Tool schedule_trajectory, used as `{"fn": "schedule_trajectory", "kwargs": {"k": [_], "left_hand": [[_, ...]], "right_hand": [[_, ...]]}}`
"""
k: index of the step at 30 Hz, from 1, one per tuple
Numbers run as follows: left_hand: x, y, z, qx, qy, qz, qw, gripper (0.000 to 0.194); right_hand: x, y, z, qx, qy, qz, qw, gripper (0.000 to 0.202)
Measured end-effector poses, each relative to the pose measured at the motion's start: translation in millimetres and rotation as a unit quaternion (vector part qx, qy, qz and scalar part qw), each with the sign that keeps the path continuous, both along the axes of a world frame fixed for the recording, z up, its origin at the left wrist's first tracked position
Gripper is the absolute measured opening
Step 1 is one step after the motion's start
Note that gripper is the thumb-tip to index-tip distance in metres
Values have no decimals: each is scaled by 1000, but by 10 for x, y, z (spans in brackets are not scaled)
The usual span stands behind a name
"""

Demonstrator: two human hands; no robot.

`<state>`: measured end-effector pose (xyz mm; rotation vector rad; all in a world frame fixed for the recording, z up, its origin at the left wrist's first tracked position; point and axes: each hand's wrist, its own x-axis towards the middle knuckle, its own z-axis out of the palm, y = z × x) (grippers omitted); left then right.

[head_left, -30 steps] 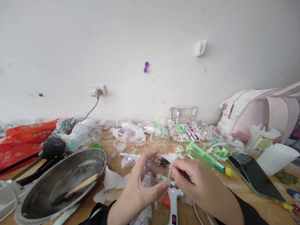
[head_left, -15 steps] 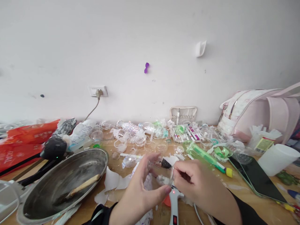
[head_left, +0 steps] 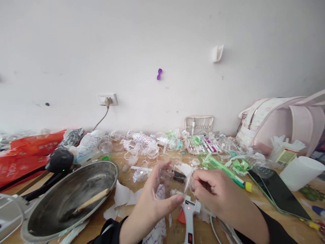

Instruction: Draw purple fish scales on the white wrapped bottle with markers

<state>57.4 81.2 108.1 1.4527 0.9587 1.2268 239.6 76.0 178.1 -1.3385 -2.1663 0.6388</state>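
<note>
My left hand (head_left: 154,201) is curved around a clear plastic piece (head_left: 170,186), its thumb along the lower edge and its fingers behind. At the right edge of that piece, my right hand (head_left: 215,191) is closed in a pinch on a whitish, see-through strip or rim (head_left: 188,183). Below both hands lies a white glue gun (head_left: 189,217) with a small red light and a red switch. A dark object shows through the clear plastic.
An oval metal pan (head_left: 115,169) with a wooden-handled brush (head_left: 92,200) stands at left. Plastic scraps and markers (head_left: 207,145) line the wall. A phone (head_left: 276,189), a white cup (head_left: 301,173) and a pink bag (head_left: 269,118) are at right.
My right hand has shifted slightly right and down. The clear piece has turned a little, and more of the glue gun shows beneath the hands.
</note>
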Motion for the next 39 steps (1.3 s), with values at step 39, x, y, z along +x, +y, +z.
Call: {"fn": "schedule_trajectory", "kwargs": {"k": [39], "left_hand": [[90,-51,86,-62,-172,-95,979,59]], "right_hand": [[-50,-43,-23,-153,242,27,958,11]]}}
